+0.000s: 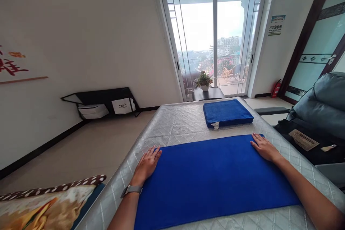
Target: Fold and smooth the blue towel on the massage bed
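A blue towel (212,179) lies spread flat across the quilted silver-grey mattress (172,125). My left hand (148,161) rests on its far left corner, fingers stretched out and flat. At the far right corner, my right hand (264,146) lies palm down with the fingers extended. Neither hand grips the cloth. Beyond the spread towel sits a stack of folded blue towels (228,111), with a small white tag showing at its front edge. A grey-banded watch (132,189) is on my left wrist.
On the right, a dark leather armchair (320,107) holds a brown card (304,139) and a small brush (328,148). A potted plant (205,81) stands on a chair by the glass sliding door (195,36). A patterned blanket (54,205) lies at lower left, a black rack (102,97) along the wall.
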`<state>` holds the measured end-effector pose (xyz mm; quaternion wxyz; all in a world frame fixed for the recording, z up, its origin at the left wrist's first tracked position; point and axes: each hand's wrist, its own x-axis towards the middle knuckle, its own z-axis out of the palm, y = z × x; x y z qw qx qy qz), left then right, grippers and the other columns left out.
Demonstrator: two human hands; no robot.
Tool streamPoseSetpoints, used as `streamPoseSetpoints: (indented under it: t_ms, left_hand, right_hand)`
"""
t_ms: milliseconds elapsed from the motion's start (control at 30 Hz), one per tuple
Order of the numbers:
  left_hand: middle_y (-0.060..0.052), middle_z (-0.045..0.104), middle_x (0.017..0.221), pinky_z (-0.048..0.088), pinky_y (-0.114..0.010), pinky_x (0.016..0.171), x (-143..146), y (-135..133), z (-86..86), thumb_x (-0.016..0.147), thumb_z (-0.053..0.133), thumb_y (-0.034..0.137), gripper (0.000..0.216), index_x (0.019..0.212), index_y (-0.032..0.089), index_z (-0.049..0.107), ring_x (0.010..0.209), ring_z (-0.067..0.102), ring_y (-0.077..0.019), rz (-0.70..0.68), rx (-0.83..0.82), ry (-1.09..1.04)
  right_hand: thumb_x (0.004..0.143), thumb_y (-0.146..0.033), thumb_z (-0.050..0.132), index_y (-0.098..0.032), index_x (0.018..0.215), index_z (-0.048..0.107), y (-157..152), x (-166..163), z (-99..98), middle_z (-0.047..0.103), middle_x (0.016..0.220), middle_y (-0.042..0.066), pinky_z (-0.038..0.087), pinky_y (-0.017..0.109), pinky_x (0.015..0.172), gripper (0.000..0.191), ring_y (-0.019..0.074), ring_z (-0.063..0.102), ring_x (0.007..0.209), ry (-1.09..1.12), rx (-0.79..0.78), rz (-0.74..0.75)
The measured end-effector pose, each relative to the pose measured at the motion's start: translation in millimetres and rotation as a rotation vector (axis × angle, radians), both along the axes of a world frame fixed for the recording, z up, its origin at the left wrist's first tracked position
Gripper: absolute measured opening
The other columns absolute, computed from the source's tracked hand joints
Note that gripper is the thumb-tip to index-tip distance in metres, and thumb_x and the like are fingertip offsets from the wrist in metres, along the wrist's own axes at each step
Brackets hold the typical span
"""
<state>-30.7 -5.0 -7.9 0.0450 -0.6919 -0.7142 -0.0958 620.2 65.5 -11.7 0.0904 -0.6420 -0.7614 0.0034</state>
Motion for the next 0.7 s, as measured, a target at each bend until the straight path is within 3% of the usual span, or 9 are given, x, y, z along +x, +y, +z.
streamPoseSetpoints:
  t_ms: [200,400,700]
  left_hand:
    - [-0.008,0.043,0.159,0.031,-0.045,0.122,-3,2,-2.6,0.105,0.025,0.047,0.059,0.154,0.021,0.043,0.149,0.036,-0.0243,0.009,-0.025,0.019]
    - [-0.005,0.046,0.158,0.031,-0.045,0.121,-4,1,-3.4,0.104,0.026,0.044,0.056,0.15,0.024,0.05,0.149,0.037,-0.0255,-0.017,-0.005,0.02]
    - [-0.009,0.042,0.16,0.028,-0.045,0.122,2,0,0.3,0.105,0.026,0.052,0.06,0.153,0.021,0.045,0.15,0.035,-0.0246,0.025,-0.015,-0.042]
  right_hand:
    - [0.1,-0.053,0.019,-0.011,0.158,0.033,4,9,-2.7,0.033,0.164,0.013,0.018,0.044,0.126,0.073,0.0233,0.022,0.154,0.0,-0.039,-0.037]
    - [0.099,-0.056,0.019,-0.012,0.159,0.033,5,15,-6.8,0.033,0.164,0.011,0.02,0.044,0.126,0.075,0.0239,0.025,0.153,0.032,-0.026,-0.064]
    - [0.099,-0.054,0.019,-0.011,0.157,0.036,3,12,-3.0,0.034,0.164,0.012,0.022,0.045,0.125,0.075,0.0252,0.024,0.153,-0.012,-0.008,-0.077]
